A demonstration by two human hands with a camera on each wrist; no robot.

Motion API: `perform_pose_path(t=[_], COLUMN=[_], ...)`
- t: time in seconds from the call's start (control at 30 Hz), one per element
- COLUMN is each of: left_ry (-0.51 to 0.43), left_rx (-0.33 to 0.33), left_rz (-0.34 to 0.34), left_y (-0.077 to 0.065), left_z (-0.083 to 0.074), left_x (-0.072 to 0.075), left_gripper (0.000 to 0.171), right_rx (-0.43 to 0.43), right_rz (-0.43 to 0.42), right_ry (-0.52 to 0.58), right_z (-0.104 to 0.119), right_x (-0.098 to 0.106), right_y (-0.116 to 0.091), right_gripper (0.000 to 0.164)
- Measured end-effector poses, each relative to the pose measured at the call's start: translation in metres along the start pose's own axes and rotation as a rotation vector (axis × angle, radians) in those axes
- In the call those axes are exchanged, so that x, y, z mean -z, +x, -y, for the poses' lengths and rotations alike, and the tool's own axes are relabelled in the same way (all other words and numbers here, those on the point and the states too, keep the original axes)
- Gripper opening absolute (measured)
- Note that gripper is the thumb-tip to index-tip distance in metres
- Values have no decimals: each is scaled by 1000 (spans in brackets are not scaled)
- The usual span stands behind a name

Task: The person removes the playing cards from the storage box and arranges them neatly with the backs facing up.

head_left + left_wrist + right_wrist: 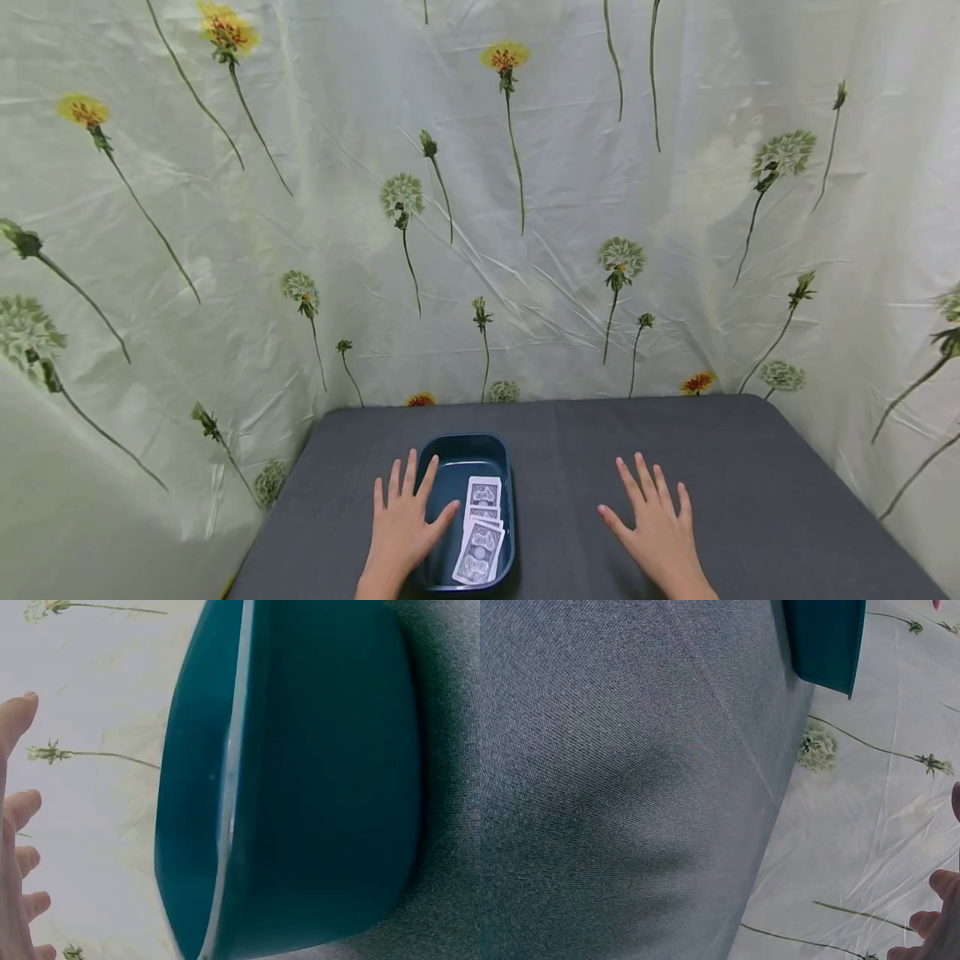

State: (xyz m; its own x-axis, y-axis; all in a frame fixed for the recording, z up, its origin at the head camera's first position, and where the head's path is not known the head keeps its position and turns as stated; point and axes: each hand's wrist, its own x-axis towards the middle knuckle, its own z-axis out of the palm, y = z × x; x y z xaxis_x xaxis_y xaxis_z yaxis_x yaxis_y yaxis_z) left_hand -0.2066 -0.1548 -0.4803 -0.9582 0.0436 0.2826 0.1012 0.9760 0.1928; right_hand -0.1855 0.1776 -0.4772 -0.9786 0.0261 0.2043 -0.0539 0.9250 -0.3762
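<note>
A dark teal plastic tub (512,542) stands on the table, left of the middle. Inside it, toward the right side, several playing cards (480,552) lie overlapping with their patterned backs up. My left hand (403,527) is spread above the tub's left edge and holds nothing. In the left wrist view its fingertips show at the left border, apart from the tub wall (322,780). Over the table to the right, my right hand (660,533) hovers with fingers spread, holding nothing. Only a few of its fingers (945,883) appear in the right wrist view.
Dark grey cloth covers the table (570,467), whose far corners are rounded. Behind it and at both sides hangs a pale curtain (360,250) printed with dandelions. A seam line runs across the cloth in the right wrist view.
</note>
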Motion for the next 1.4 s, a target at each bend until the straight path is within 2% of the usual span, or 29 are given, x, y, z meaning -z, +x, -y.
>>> perform_pose_path(t=[0.13, 0.2, 0.3, 0.37, 0.5, 0.6, 0.7, 0.8, 0.93, 1.03, 1.13, 1.2, 1.3, 1.4], left_ry=[-64, -133, -287, -426, -852, -1115, -1202, -1220, -1209, -1198, -1164, -1137, -1096, -1083], left_rx=[50, 106, 226, 314, 459, 496, 472, 441, 393, 283, 129, 53, 17, 33], left_rz=[24, 39, 66, 90, 105, 72, 33, -13, -105, -259, -412, -473, -490, -483], left_y=[-1, -1, -2, -3, -5, -10, -18, -26, -33, -38, -44, -47, -48, -48], left_z=[6, 11, 21, 28, 39, 42, 41, 36, 27, 23, 21, 21, 21, 21], left_x=[-3, -7, -16, -22, -36, -47, -55, -62, -68, -74, -81, -83, -84, -84], left_gripper=[76, 75, 71, 69, 67, 65, 60, 54, 48, 39, 31, 30, 30, 29], right_rx=[-7, -6, 4, 14, 33, 39, 34, 33, 55, 78, 103, 134, 210, 303], right_rz=[17, 17, 8, 4, -3, 12, 50, 73, 49, 33, 48, 61, 83, 93], right_ry=[-3, 3, 10, 15, 25, 44, 61, 78, 95, 108, 126, 131, 138, 98], right_z=[1, 2, 4, 6, 11, 17, 23, 29, 41, 53, 70, 82, 102, 120], right_x=[-1, -1, -2, -4, -11, -16, -20, -24, -32, -40, -49, -55, -65, -75], right_y=[0, 1, 1, 2, 2, 2, 1, 1, 3, 5, 8, 11, 14, 15], right_gripper=[84, 84, 82, 81, 80, 79, 80, 79, 77, 76, 76, 76, 77, 77])
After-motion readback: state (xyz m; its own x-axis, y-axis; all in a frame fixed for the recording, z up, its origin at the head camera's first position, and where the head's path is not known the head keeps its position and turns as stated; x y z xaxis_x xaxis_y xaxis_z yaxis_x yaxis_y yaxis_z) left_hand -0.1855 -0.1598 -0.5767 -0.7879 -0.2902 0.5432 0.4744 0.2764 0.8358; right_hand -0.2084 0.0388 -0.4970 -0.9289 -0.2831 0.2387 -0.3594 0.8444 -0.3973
